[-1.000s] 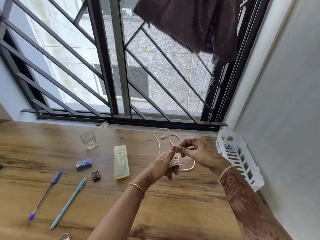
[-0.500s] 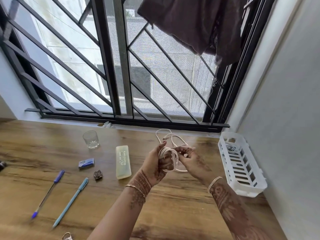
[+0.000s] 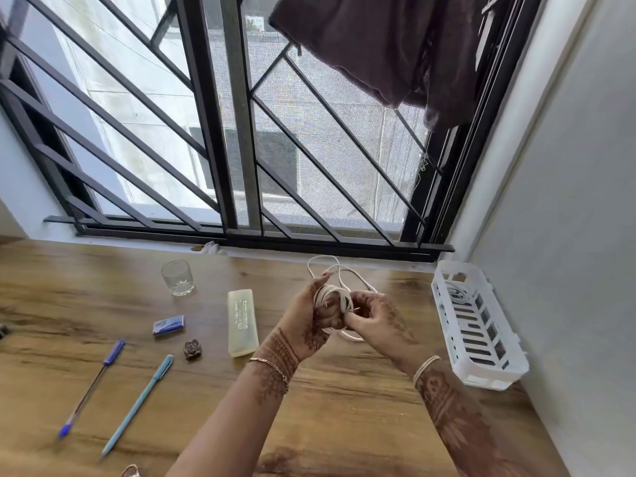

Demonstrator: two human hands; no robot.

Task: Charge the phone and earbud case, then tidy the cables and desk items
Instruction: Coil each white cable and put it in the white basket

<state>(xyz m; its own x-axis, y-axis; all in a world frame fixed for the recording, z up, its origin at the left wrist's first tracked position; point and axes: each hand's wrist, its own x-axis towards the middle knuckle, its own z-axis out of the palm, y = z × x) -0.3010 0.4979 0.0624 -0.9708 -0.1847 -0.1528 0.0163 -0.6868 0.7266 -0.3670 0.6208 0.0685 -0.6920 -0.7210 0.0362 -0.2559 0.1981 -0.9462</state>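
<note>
Several turns of white charging cable [image 3: 332, 293] wound round the fingers of the left hand [image 3: 315, 316], held above the table [image 3: 344, 425] toward its far right corner. Left hand closed round the coil from inside, grasping it. Right hand [image 3: 377, 320] pinching a strand at the coil's near side, fingertips closed on the cable. Loose tail looping up and back toward the far edge, not yet wound in.

Step in hand, by judgement: finishing the coil. Best done by keeping turns flat and side by side, feeding the tail with light, even tension, then tucking the end across the bundle so nothing springs open. Sharp bends at the plug best avoided.

Likely destination: white slotted basket [image 3: 481, 370] against the right edge, another white cable already inside.

Also on the table, left of the hands: translucent case [image 3: 242, 323], drinking glass [image 3: 177, 277], blue eraser [image 3: 168, 325], small dark trinket [image 3: 192, 349], two pens [image 3: 137, 404] near the front left corner.
</note>
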